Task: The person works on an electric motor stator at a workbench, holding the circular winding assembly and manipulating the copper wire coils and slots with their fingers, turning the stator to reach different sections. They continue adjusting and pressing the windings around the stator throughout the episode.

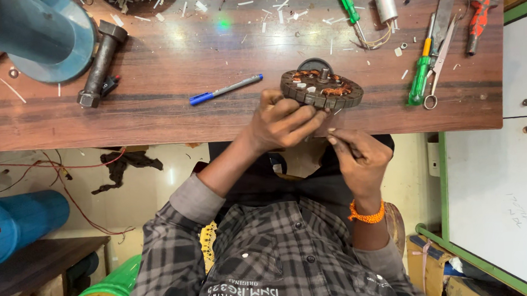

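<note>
Grey checked shirt, sleeves rolled up (orange thread band (366,213) at one wrist).

Single head cam, looking straight down, close range. Dark brown wooden bench (151,112) fills 12 o'clock half; wearer's grey checked shirt (264,257) at 6 o'clock.

A repair workshop: screwdrivers (421,77), scissors (438,64) and wire scraps (279,10) litter a worn wooden workbench (151,112).

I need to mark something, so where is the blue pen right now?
In the head view the blue pen lies on the wooden table, just left of the round motor stator that the left hand holds.
</note>
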A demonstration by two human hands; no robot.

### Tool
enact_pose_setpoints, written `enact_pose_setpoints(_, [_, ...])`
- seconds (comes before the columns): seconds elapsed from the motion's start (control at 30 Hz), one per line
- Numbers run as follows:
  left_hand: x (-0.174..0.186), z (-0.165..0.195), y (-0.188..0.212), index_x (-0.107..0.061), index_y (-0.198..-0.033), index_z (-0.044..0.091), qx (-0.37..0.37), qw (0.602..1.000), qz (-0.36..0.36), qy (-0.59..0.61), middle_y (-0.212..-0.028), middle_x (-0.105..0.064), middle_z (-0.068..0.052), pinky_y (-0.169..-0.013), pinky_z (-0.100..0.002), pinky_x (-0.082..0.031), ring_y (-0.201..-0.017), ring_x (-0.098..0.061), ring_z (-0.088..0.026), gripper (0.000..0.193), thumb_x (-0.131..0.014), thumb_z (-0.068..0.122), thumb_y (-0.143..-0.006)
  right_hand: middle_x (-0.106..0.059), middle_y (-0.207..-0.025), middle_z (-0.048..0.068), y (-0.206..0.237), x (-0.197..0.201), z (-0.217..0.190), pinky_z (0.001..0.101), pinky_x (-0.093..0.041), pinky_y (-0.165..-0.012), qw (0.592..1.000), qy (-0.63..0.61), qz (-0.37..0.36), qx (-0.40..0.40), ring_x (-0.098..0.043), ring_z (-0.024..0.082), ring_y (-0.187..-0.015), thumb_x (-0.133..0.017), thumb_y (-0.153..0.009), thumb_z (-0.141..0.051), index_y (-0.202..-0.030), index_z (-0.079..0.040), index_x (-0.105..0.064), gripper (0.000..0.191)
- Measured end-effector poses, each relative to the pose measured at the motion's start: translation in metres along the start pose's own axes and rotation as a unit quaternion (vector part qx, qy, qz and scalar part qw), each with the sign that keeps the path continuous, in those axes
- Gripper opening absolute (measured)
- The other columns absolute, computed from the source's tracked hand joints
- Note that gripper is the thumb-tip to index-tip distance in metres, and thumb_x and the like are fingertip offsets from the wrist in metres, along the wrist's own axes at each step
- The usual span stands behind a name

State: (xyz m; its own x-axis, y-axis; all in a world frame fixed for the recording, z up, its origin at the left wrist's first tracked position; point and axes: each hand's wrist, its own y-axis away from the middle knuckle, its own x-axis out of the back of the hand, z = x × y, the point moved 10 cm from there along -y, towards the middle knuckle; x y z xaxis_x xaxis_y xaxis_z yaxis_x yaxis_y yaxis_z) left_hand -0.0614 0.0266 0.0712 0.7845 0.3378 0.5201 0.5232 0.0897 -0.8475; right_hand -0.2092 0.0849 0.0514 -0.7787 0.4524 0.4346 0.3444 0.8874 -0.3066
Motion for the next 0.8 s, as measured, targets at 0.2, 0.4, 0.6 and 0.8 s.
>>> enact_pose_setpoints(0.2, [0.008, -0.008, -0.016, -0.067, -0.09, 0.003, 0.149, 0.985, 0.014, 0.088, -0.074, -0.056, -0.004, -0.056, -0.033, -0.042, -0.065, -0.056, -0.02, 0.013, -0.078, 0.004, -0.084, -0.072, -0.083, 0.008, -0.01, 0.025, -0.033, 0.0252, -0.042, -0.058, 0.997, 0.071, -0.015, 0.028, -0.058, 0.011, -0.064, -0.082, -0.089, 0.002, -0.099, 0.0, -0.075, 0.012])
enact_pose_setpoints(0.4, [0.01, -0.015, -0.015, -0.062, -0.084, 0.005, 0.286, 0.947, 0.032, 0.144, -0.072, -0.061, -0.007, -0.057, -0.037, -0.043, -0.06, -0.06, -0.023, 0.016, -0.078, 0.003, -0.087, -0.073, -0.093, 0.009, -0.045, 0.021, -0.073, 0.0258, -0.048, -0.064, 0.98, 0.118, -0.041, 0.154, -0.066, 0.014, -0.074, -0.08, -0.101, 0.0, -0.104, -0.002, -0.072, 0.009])
enact_pose_setpoints(0.6, [0.01, -0.024, -0.008, -0.062, -0.084, 0.005, 0.399, 0.893, 0.063, 0.197, -0.073, -0.062, -0.007, -0.058, -0.035, -0.047, -0.059, -0.062, -0.024, 0.013, -0.076, 0.004, -0.086, -0.057, -0.068, 0.01, -0.098, -0.007, -0.034, 0.0312, -0.035, -0.054, 0.98, 0.161, -0.094, 0.062, -0.047, 0.016, -0.058, -0.083, -0.094, -0.004, -0.103, -0.001, -0.078, 0.011])
enact_pose_setpoints(0.8, [0.012, -0.017, -0.013, -0.066, -0.094, 0.008, 0.311, 0.945, 0.022, 0.1, -0.082, -0.06, -0.006, -0.067, -0.038, -0.048, -0.074, -0.06, -0.025, 0.017, -0.082, 0.006, -0.09, -0.06, -0.076, -0.001, -0.109, -0.001, 0.026, 0.0252, -0.035, -0.059, 0.993, 0.037, -0.093, -0.066, -0.046, 0.004, -0.067, -0.08, -0.098, -0.005, -0.105, 0.0, -0.078, 0.009])
